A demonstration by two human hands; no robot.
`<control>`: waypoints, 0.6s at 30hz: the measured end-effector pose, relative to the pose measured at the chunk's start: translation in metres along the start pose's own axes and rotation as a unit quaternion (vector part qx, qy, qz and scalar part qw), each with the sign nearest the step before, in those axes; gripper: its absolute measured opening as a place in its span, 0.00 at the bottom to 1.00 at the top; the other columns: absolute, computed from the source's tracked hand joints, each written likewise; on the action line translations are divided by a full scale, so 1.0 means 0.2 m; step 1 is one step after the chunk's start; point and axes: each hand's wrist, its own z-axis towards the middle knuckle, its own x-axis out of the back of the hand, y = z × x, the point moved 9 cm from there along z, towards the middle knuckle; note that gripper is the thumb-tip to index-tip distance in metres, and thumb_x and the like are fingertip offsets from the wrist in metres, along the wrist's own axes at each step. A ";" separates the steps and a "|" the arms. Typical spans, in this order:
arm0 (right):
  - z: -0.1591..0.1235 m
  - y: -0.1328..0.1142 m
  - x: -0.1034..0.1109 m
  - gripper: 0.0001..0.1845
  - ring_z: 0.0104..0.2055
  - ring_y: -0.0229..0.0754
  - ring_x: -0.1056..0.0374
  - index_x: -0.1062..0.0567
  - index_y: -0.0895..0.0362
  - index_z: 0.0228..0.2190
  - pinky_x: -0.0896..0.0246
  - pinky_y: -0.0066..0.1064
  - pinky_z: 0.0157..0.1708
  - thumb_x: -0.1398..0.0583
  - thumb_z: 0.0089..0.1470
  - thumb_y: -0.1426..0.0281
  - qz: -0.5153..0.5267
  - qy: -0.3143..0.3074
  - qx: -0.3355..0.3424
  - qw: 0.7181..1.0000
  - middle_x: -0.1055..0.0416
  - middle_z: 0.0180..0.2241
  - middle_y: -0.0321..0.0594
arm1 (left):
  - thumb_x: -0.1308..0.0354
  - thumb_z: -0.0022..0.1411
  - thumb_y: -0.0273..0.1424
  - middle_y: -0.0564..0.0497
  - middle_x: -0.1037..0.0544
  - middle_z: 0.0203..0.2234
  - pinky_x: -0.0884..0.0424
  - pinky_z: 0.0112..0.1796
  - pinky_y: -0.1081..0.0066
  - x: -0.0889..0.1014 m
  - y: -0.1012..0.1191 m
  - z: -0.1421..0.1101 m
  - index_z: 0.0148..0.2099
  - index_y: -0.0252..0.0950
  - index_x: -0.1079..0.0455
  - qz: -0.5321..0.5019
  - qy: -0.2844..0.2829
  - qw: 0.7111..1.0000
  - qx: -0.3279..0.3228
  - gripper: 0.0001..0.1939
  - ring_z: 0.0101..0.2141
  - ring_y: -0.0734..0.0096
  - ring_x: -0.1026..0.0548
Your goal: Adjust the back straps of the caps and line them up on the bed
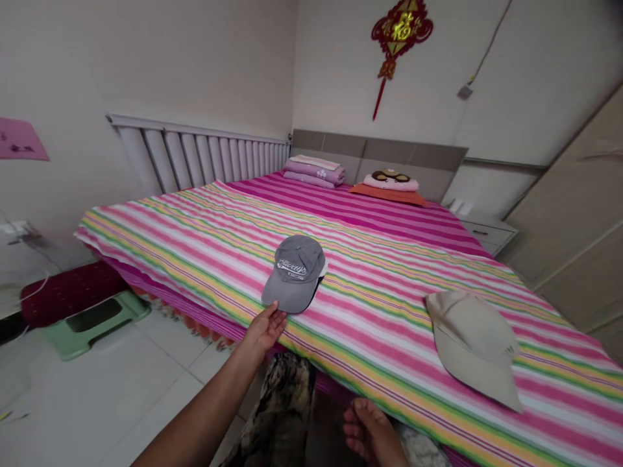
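A grey baseball cap (294, 272) with white lettering lies on the striped bedspread (370, 259), stacked over a darker cap and a white one whose edges peek out. My left hand (265, 327) reaches to the brim of the grey cap, fingers apart and fingertips touching its front edge. A beige cap (474, 344) lies flat on the bed to the right. My right hand (372, 431) hangs low near the bed's edge, fingers loosely curled, nothing visible in it.
Folded purple bedding (314, 171) and an orange pillow with a plush toy (392, 185) sit at the headboard. A green stool with a red cushion (78, 308) stands on the tiled floor at left. A nightstand (487, 230) is beyond the bed.
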 end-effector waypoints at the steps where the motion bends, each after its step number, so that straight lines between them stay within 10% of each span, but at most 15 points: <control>1: 0.00 0.02 -0.01 0.21 0.17 0.31 0.34 0.33 0.58 0.22 0.41 0.19 0.17 0.32 0.31 0.59 -0.007 -0.003 0.000 1.000 0.30 0.18 0.31 | 0.45 0.54 0.23 0.53 0.29 0.15 0.31 0.23 0.75 -0.03 0.01 0.00 0.28 0.33 0.38 -0.004 -0.008 1.000 -0.004 0.05 0.17 0.75 0.29; 11: 0.02 -0.02 -0.10 0.23 0.16 0.31 0.36 0.32 0.59 0.21 0.43 0.20 0.16 0.33 0.30 0.54 -0.051 -0.048 0.018 0.997 0.30 0.17 0.33 | 0.46 0.51 0.17 0.52 0.25 0.22 0.30 0.31 0.72 -0.35 0.22 -0.18 0.32 0.33 0.34 -0.046 -0.180 0.979 -0.083 0.08 0.24 0.74 0.27; 18: -0.08 -0.60 -0.34 0.30 0.39 0.45 0.31 0.26 0.57 0.31 0.37 0.35 0.40 0.37 0.31 0.46 0.110 -0.196 0.122 0.967 0.25 0.33 0.44 | 0.37 0.41 0.22 0.49 0.23 0.31 0.32 0.39 0.66 -0.32 -0.23 -0.45 0.42 0.34 0.32 0.025 -0.375 0.927 0.010 0.21 0.35 0.63 0.25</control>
